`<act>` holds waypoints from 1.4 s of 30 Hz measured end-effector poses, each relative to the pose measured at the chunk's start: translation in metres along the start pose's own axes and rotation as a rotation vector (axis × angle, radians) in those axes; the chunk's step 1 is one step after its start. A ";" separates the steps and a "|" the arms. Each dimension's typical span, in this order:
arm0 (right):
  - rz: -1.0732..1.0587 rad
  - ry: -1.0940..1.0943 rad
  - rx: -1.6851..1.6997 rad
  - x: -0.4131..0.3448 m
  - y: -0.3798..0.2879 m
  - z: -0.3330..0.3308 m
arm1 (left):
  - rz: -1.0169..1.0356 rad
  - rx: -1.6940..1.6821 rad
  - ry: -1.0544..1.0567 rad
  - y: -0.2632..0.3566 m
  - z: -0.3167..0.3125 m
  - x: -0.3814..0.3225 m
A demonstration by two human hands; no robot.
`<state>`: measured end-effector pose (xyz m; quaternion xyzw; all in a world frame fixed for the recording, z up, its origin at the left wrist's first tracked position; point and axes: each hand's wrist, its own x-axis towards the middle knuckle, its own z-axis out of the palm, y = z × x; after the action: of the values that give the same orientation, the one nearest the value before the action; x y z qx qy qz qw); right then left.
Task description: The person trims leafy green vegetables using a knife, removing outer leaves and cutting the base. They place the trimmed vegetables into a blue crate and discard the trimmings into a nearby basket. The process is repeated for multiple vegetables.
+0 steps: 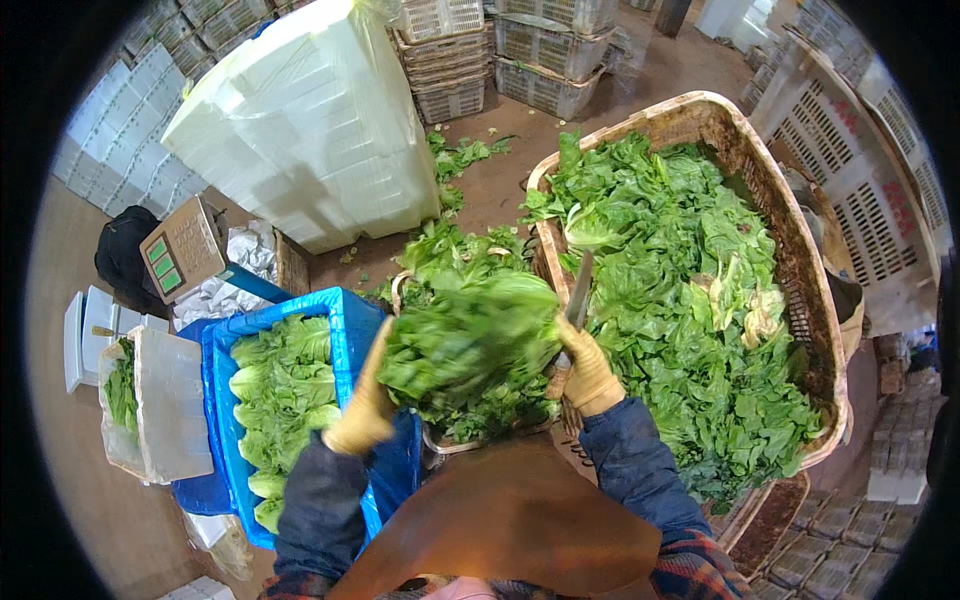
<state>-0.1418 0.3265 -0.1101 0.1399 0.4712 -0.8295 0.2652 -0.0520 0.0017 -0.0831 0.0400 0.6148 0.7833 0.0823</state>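
A blurred head of leafy green lettuce is between my two gloved hands, above a heap of loose leaves. My left hand is against its left side, the fingers partly hidden by leaves. In my right hand is a knife, its blade pointing up and away from me. That hand also lies close to the lettuce's right end; whether it grips the stem cannot be told. To the right, lettuce fills a large plastic crate. Trimmed lettuce heads lie in rows in a blue-lined box to the left.
A digital scale stands beyond the blue-lined box. Beside that box is a white foam box with greens. A plastic-wrapped white stack rises ahead. Stacked crates and scattered leaves occupy the floor behind.
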 end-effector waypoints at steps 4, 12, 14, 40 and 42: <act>0.079 -0.230 -0.190 -0.021 -0.026 0.026 | -0.121 -0.013 0.729 -0.051 -0.004 -0.027; -0.341 -0.234 -0.811 -0.009 -0.053 0.081 | -0.069 -0.882 0.209 -0.098 -0.050 -0.040; -0.254 -0.248 -0.780 -0.003 -0.032 0.084 | -0.109 -0.878 0.270 -0.100 -0.045 -0.039; 0.222 -0.245 -0.145 0.017 0.061 0.142 | -0.109 0.706 0.676 0.042 0.023 -0.114; 0.064 -0.533 -0.629 0.007 0.105 0.204 | 0.085 0.487 0.988 0.029 0.043 -0.131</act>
<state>-0.0837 0.1065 -0.0823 -0.1533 0.6119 -0.6437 0.4333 0.0815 0.0123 -0.0395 -0.2898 0.7417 0.5465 -0.2594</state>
